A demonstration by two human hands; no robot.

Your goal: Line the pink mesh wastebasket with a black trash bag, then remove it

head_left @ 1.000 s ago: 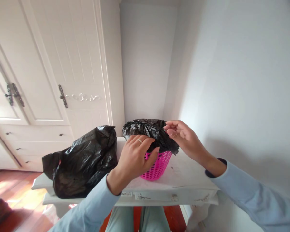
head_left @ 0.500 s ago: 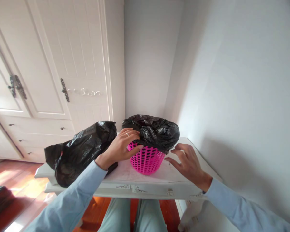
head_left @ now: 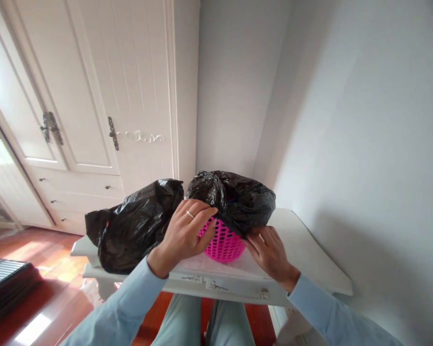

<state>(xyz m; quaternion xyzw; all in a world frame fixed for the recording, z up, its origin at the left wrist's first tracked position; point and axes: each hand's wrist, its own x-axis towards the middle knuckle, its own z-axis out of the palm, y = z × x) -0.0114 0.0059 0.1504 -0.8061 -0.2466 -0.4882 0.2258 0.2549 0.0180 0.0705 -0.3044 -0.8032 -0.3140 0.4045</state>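
A bright pink perforated basket [head_left: 224, 245] stands on a white table, its top draped with a black plastic bag [head_left: 250, 204] folded over the rim. My left hand [head_left: 187, 228], with a ring on one finger, pinches the bag's edge at the left front of the rim. At the right front, my right hand [head_left: 270, 252] grips the hanging edge of the same bag between thumb and fingers. Left of the basket lies a second, full-looking black plastic bag [head_left: 133, 230], tied near its left end; what it holds is hidden.
The white table [head_left: 303, 254] has a drawer front facing me and touches the right wall. A white wardrobe [head_left: 144, 96] with dark handles rises behind on the left. On the wooden floor at lower left sits a dark ridged object [head_left: 7, 283].
My right hand has moved left onto the bag's edge and closed on it. My left hand still holds the rim's left front. The view has turned slightly left.
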